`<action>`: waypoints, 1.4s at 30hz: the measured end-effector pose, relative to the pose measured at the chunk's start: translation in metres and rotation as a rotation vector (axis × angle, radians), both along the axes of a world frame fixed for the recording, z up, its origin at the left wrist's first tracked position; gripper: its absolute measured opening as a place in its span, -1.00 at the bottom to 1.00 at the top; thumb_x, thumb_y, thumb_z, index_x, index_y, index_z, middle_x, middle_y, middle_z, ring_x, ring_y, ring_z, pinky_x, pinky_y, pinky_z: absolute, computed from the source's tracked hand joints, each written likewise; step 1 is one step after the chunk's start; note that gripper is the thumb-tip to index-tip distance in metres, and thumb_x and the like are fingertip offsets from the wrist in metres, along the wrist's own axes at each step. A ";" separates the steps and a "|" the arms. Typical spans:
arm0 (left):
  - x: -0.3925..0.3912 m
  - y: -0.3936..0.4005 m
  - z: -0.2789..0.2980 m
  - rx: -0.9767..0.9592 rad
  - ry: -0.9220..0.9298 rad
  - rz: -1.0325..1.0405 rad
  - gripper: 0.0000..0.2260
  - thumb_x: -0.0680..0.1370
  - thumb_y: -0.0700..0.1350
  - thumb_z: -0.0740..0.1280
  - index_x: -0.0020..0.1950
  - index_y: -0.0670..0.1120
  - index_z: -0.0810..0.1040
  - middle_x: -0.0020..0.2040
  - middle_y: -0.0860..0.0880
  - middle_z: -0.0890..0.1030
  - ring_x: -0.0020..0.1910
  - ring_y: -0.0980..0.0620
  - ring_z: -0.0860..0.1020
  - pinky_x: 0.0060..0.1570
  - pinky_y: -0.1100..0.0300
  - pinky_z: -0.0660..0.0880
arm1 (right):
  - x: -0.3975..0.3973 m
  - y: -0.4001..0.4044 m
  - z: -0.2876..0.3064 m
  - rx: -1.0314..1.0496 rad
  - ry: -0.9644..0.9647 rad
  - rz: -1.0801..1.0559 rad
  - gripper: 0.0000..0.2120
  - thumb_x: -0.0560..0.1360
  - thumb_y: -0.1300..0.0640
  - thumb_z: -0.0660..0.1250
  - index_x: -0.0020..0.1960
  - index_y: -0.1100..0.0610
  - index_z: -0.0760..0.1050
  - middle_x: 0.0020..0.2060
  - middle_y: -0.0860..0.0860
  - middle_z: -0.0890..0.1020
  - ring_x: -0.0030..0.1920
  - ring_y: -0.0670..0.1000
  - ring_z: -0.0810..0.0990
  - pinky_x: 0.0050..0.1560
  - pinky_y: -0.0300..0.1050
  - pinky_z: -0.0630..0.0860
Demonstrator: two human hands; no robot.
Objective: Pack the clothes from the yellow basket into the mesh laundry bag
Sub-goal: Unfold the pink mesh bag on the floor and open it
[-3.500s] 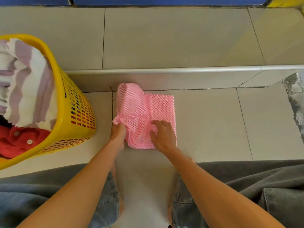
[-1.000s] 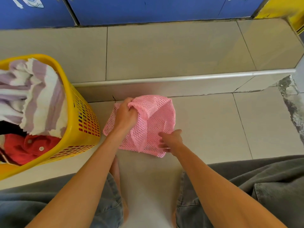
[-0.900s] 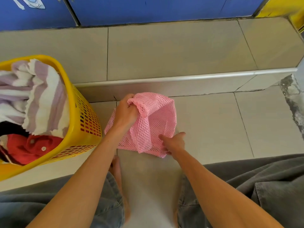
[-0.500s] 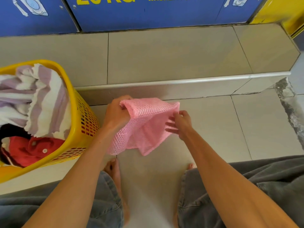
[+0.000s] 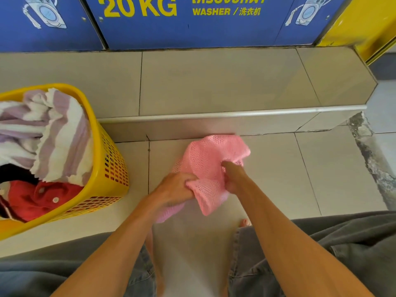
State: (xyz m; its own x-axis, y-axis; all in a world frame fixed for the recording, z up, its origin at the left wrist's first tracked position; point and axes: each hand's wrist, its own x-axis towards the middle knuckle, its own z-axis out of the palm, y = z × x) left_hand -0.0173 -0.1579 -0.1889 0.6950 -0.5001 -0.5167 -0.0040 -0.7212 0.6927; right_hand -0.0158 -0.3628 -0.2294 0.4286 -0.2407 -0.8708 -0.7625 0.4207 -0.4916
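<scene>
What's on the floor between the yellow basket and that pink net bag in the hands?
Nothing: in the head view, only bare tiled floor separates the yellow basket from the pink mesh bag.

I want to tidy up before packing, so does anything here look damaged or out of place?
Yes. At the right end of the tiled step, the floor edge is chipped and rough, with bare grey patches. The striped cloth spills over the rim of the yellow basket. Nothing else stands out.

Tiled floor point(image 5: 267, 179) under yellow basket point(image 5: 111, 168), bare feet.
</scene>
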 end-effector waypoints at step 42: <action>0.027 0.054 -0.063 -0.065 -0.116 1.189 -0.90 0.60 -0.15 0.21 0.08 0.00 0.37 -0.06 -0.05 0.48 -0.21 0.02 0.47 -0.31 0.17 0.42 | -0.013 -0.062 0.030 -0.727 -0.156 -0.322 -0.88 0.52 0.19 0.41 0.00 0.14 0.48 -0.16 0.10 0.68 -0.22 0.12 0.67 -0.16 0.04 0.68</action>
